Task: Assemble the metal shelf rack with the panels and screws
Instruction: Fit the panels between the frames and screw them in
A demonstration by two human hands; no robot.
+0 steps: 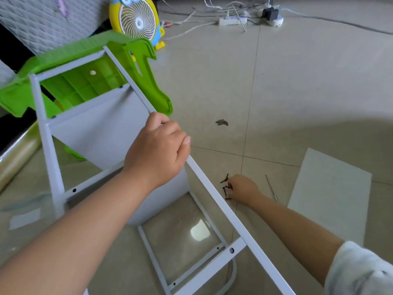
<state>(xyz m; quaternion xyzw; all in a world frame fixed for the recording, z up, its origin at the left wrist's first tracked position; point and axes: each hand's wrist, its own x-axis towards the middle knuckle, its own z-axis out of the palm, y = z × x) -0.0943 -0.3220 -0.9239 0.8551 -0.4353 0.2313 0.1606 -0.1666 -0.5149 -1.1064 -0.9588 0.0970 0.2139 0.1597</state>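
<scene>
A pale tiled floor (297, 92) is seen from above, with a white metal shelf rack (212, 196) laid on its side across the left and middle of the view. Nearest, the rack's lower crossbars with their screw holes are seen, and a grey-white sleeve (361, 271) is seen at the near right corner.

Further in, the rack's long upper rail is gripped by the left hand (157, 150), with the fingers wrapped over the rail and the thumb laid along it. One white panel (102, 128) is already fitted inside the frame, just beyond that hand.

To the right of the rail, the right hand (242, 187) is lowered to the floor, its fingers curled down onto a small heap of black screws (225, 191); whether a screw is actually pinched cannot be told. A thin metal tool (271, 187) lies just right of that hand, and a loose white panel (331, 194) lies flat on the floor further right.

At the far left, the rack's top end is propped against a green plastic stool (85, 47). Beyond it a yellow fan (137, 20) is seen, and at the far edge a power strip (232, 20) with tangled cables.
</scene>
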